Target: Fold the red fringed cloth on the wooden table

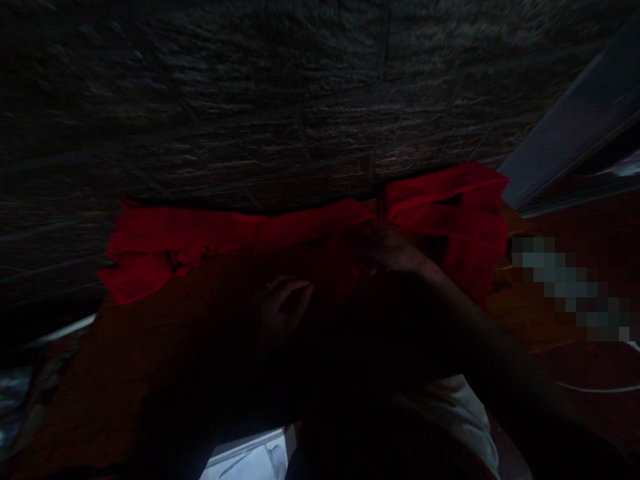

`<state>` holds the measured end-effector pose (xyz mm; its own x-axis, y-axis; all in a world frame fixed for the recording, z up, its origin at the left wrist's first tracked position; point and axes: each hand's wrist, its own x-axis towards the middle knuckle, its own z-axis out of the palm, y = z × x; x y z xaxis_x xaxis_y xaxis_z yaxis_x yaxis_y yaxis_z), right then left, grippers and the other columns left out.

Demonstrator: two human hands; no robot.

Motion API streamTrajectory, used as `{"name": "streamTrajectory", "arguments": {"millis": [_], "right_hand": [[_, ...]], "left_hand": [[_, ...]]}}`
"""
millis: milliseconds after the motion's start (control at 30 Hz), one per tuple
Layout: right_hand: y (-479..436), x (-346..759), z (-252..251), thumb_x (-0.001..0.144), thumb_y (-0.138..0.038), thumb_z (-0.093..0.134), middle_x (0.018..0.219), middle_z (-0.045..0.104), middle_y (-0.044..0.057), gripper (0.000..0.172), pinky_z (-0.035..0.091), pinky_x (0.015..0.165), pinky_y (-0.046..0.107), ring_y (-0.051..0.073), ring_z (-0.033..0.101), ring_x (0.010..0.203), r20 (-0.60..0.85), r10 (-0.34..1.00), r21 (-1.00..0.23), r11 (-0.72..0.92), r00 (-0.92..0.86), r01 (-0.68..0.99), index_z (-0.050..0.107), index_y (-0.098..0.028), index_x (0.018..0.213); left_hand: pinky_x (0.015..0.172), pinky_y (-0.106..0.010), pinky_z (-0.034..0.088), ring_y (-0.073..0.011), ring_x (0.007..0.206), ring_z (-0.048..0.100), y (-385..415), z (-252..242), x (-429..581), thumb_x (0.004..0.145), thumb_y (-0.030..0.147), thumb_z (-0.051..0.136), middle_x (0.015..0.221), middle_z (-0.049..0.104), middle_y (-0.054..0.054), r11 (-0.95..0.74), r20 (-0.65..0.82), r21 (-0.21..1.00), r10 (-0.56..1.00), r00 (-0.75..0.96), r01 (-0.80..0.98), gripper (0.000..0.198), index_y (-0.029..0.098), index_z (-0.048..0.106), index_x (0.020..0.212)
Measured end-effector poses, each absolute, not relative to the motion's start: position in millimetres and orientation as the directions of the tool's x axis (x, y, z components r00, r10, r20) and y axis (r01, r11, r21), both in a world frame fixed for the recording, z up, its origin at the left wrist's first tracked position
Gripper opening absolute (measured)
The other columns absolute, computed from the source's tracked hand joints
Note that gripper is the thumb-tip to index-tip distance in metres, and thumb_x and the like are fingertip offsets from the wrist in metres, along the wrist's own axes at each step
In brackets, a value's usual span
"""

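Note:
Strips of red cloth [185, 230] lie along the far side of a dark wooden surface, with a loose, crumpled end at the left. On the right, a folded part of the red cloth [470, 207] hangs over toward the near side. My right hand [397, 253] is at the middle of the cloth, its fingers closed at a dim red piece. Nearer to me and to the left, my left hand [285, 300] has its fingers curled with thumb and fingertip close together. Deep shadow hides what, if anything, lies between them.
A rough tiled wall [250, 100] rises behind the wooden surface [75, 400]. At the right stands a grey upright frame [565, 133], and a thin white cable [595, 389] runs below it. A bright white sheet-like item [250, 460] shows at the bottom.

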<state>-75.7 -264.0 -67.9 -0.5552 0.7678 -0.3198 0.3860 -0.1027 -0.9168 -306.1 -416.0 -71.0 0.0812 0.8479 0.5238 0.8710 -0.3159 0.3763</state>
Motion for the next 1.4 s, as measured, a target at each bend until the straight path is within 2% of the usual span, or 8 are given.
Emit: {"name": "streamTrajectory", "arguments": {"millis": [167,267,333,467,600,767,1000,1400], "right_hand": [[-271,-88,-73,0.088,-0.029,0.068,0.068,0.068,-0.001,0.029,0.035,0.033,0.013,0.010,0.062,0.047,-0.329,0.791,-0.916,-0.136,-0.515,0.377,0.054,-0.018,0.112],[-271,-92,-75,0.086,-0.019,0.069,0.068,0.066,-0.002,0.024,0.044,0.039,0.015,0.009,0.061,0.047,-0.339,0.783,-0.926,-0.182,-0.521,0.329,0.056,-0.017,0.106],[-271,-91,-72,0.087,-0.016,0.069,0.068,0.066,-0.002,0.020,0.044,0.039,0.014,0.008,0.061,0.047,-0.356,0.775,-0.923,-0.203,-0.523,0.327,0.058,-0.017,0.103],[-270,-84,-66,0.090,-0.024,0.067,0.072,0.069,0.000,0.017,0.036,0.035,0.012,0.008,0.062,0.048,-0.348,0.757,-0.913,-0.141,-0.552,0.382,0.060,-0.016,0.102],[-274,-84,-68,0.089,-0.031,0.068,0.069,0.070,0.001,0.026,0.036,0.036,0.013,0.010,0.063,0.049,-0.353,0.771,-0.887,-0.095,-0.530,0.452,0.060,-0.018,0.110],[-279,-95,-74,0.088,-0.020,0.065,0.078,0.071,0.002,0.013,0.044,0.046,0.013,0.008,0.064,0.055,-0.263,0.808,-0.889,0.010,-0.527,0.458,0.062,-0.017,0.100],[-272,-92,-71,0.084,-0.015,0.062,0.059,0.056,-0.003,0.011,0.038,0.042,0.015,0.006,0.047,0.046,-0.355,0.754,-0.901,-0.117,-0.552,0.419,0.068,-0.015,0.094],[-260,-75,-74,0.084,-0.022,0.067,0.069,0.064,0.001,0.013,0.041,0.044,0.016,0.008,0.052,0.051,-0.408,0.674,-0.885,-0.124,-0.616,0.449,0.071,-0.015,0.095]], "left_hand": [[0.105,-0.040,0.045,-0.0230,0.120,0.056,-408,-76,-318,0.094,0.034,0.057,0.128,0.061,-0.009,-0.259,0.404,0.376,0.910,0.094,0.890,0.035,0.022,0.059,0.127],[0.109,-0.041,0.042,-0.0230,0.129,0.051,-398,-68,-323,0.098,0.037,0.049,0.140,0.054,-0.008,-0.312,0.308,0.378,0.930,0.199,0.871,0.040,0.022,0.052,0.136],[0.111,-0.043,0.041,-0.0230,0.131,0.049,-387,-61,-327,0.100,0.038,0.043,0.143,0.052,-0.007,-0.337,0.251,0.363,0.933,0.257,0.869,0.041,0.023,0.050,0.137],[0.112,-0.044,0.040,-0.0211,0.130,0.051,-360,-63,-334,0.102,0.039,0.036,0.141,0.056,-0.005,-0.381,0.201,0.358,0.923,0.328,0.852,0.040,0.023,0.054,0.135],[0.112,-0.044,0.040,-0.0215,0.128,0.052,-343,-83,-335,0.102,0.039,0.035,0.136,0.059,-0.007,-0.415,0.235,0.378,0.908,0.347,0.828,0.042,0.022,0.055,0.134],[0.115,-0.045,0.036,-0.0221,0.134,0.046,-345,-90,-334,0.102,0.038,0.035,0.145,0.052,-0.008,-0.447,0.227,0.353,0.893,0.388,0.822,0.046,0.021,0.047,0.143],[0.117,-0.043,0.029,-0.0214,0.138,0.040,-344,-93,-339,0.103,0.039,0.028,0.149,0.046,-0.008,-0.425,0.162,0.310,0.905,0.393,0.850,0.051,0.019,0.039,0.148],[0.117,-0.043,0.028,-0.0210,0.139,0.039,-344,-92,-341,0.103,0.040,0.027,0.151,0.045,-0.007,-0.399,0.120,0.315,0.917,0.381,0.861,0.052,0.019,0.039,0.148]]}}
